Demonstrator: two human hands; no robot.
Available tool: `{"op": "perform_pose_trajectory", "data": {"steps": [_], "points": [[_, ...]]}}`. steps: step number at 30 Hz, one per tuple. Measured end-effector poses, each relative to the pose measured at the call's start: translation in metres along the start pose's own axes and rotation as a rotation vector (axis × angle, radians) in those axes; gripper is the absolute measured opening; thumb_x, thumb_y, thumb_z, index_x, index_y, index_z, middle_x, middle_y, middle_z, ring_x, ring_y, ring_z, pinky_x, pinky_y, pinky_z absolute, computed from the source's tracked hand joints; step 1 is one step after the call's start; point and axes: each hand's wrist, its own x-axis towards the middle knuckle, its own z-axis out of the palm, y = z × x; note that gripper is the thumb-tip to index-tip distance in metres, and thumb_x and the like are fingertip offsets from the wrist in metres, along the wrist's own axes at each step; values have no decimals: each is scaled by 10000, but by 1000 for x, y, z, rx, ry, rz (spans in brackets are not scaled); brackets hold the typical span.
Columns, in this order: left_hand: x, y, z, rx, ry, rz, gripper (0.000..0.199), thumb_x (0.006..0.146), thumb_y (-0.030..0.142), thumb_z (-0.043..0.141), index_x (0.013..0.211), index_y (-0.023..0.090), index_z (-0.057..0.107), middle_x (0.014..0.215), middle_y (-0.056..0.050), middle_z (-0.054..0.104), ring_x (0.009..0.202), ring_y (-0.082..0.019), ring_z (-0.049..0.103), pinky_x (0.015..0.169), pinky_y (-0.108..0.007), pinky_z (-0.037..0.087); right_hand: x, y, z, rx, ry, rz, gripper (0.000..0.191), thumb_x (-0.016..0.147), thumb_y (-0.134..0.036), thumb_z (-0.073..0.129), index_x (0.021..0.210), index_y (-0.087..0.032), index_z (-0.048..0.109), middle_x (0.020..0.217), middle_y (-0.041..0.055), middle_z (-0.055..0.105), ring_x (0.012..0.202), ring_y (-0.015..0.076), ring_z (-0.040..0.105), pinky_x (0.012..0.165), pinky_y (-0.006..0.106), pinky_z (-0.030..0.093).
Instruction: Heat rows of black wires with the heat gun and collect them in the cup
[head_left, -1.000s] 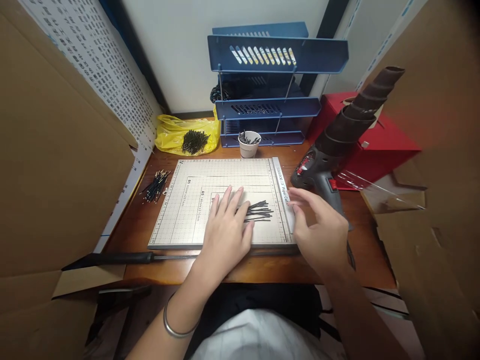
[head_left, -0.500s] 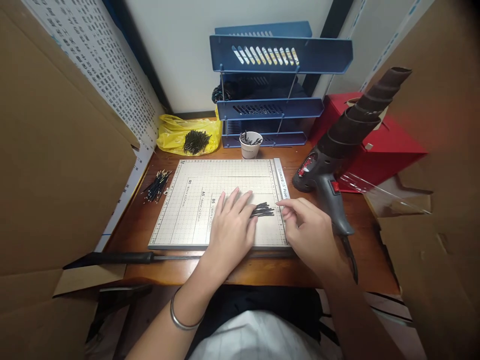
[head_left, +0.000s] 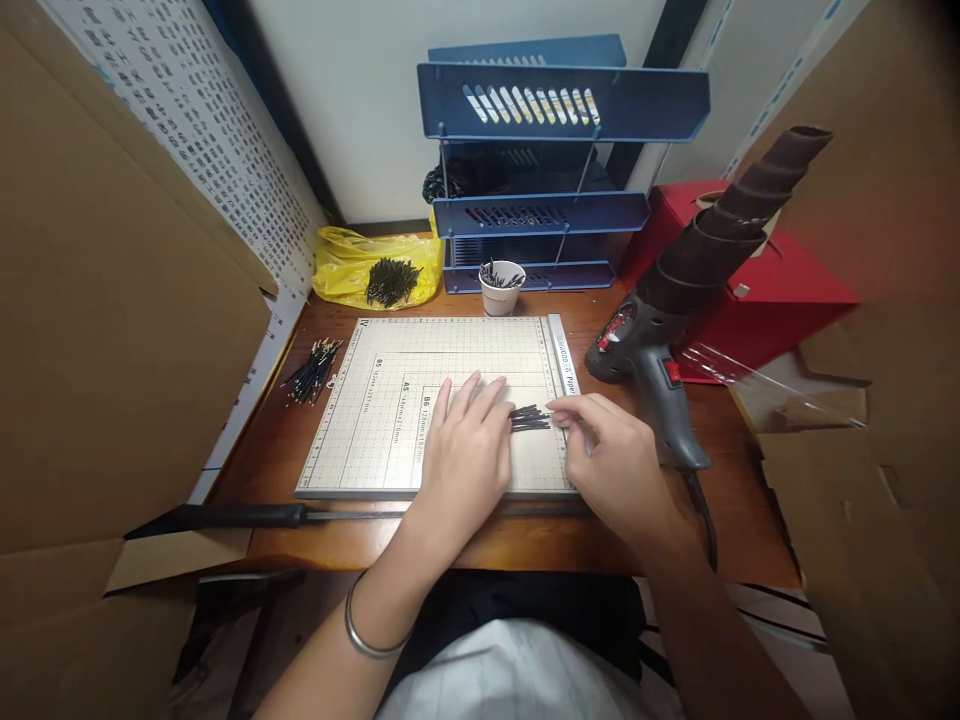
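A bundle of thin, short black wire-like pieces (head_left: 531,418) lies crosswise on the gridded board of a paper cutter (head_left: 382,400). My left hand (head_left: 466,435) rests palm down on the board, fingers outstretched, with its thumb side covering the bundle's left ends. At the right ends is my right hand (head_left: 611,435), its thumb and forefinger brought together in a pinch and the other fingers curled. Its fingertips meet the ends of the pieces beside the cutter's edge strip (head_left: 561,355). Whether any piece is gripped between them is too small to see.
Left of the board lies a pile of black wires with bright tips (head_left: 315,372). Behind are a yellow bag (head_left: 337,265) with more black pieces, a paper cup (head_left: 501,297) holding some, and a blue rack (head_left: 540,215). A heat gun (head_left: 667,310) and red box (head_left: 795,310) stand right.
My right hand has shifted slightly left, its fingertips now reaching the bundle's right ends. The left thumb has drawn in closer to the hand, which stays on the board.
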Motion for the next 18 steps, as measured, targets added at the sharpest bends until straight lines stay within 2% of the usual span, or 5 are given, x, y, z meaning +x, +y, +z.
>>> {"op": "perform_pose_trajectory", "data": {"steps": [3,6,10,13,18], "points": [[11,-2,0,-4,2,-18,239,1000,131,500,1061,188,724,1428,-55,647,1395,-323,522,1227,-577,322,0,0,1,9,-47,-14,347,826,4,437,984,-175,689,894,44,705,832,169,669,774,290,514],[20,-5,0,-14,-35,-26,197,976,131,552,995,187,740,1385,-60,674,1353,-315,556,1223,-567,334,1,-1,0,-80,-79,-36,205,890,-93,562,969,-184,728,956,54,713,910,208,637,841,350,469],[29,-7,0,-46,-88,-8,220,959,108,553,949,199,754,1333,-54,700,1315,-289,576,1217,-558,346,3,1,1,-260,-140,-28,149,905,-153,645,888,-233,770,937,37,714,896,228,598,798,386,364],[33,-8,-1,-57,-101,22,246,954,94,539,911,206,754,1307,-52,712,1283,-287,593,1205,-565,353,5,4,4,-283,-184,-8,175,913,-138,627,876,-226,773,919,43,710,897,226,591,778,376,334],[23,-7,-1,-73,-58,9,226,989,124,521,1051,198,726,1363,-64,678,1303,-262,581,1219,-530,340,8,5,5,-273,-199,14,153,916,-158,638,866,-227,765,920,36,712,901,224,587,793,379,325]]}}
